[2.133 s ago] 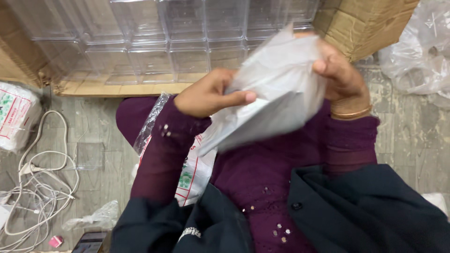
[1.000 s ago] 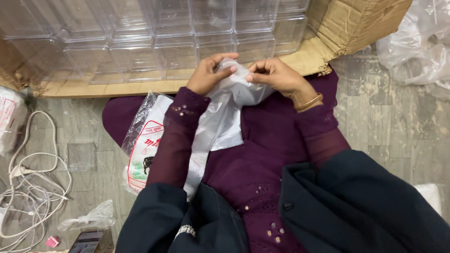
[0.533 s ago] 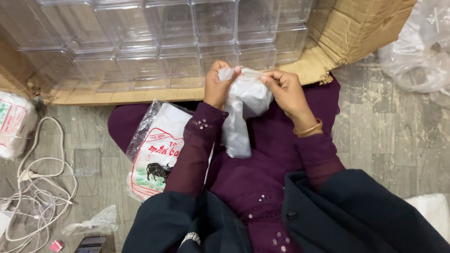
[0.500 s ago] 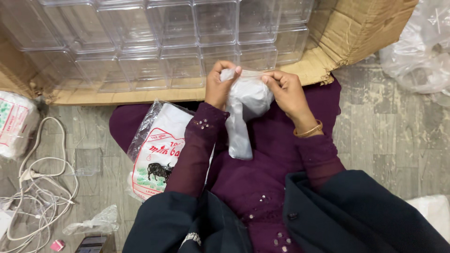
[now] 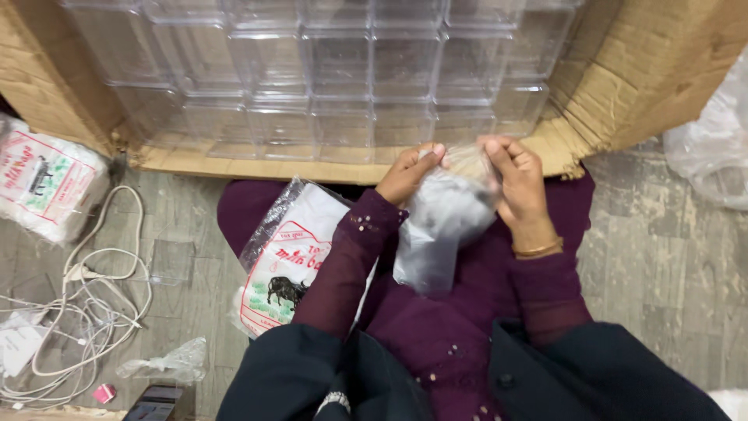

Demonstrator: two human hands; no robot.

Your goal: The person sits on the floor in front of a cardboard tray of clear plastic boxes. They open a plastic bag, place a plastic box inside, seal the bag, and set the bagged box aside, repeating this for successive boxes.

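Your left hand [image 5: 409, 170] and right hand [image 5: 516, 181] both pinch the mouth of a clear plastic bag [image 5: 440, 226], just below the cardboard box [image 5: 639, 78] edge. Opening step, seemingly; next calls for parting the film.

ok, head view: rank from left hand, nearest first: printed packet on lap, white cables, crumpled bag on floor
1. Printed packet, on the lap beside the left hand.
2. Crumpled bag, on the floor, lower left.
3. White cables, far left; close to the bag's rank.

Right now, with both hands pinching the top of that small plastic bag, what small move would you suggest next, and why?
Probably draw the pinched edges apart: the left hand and right hand both grip the top of the small plastic bag, whose mouth looks gathered shut.
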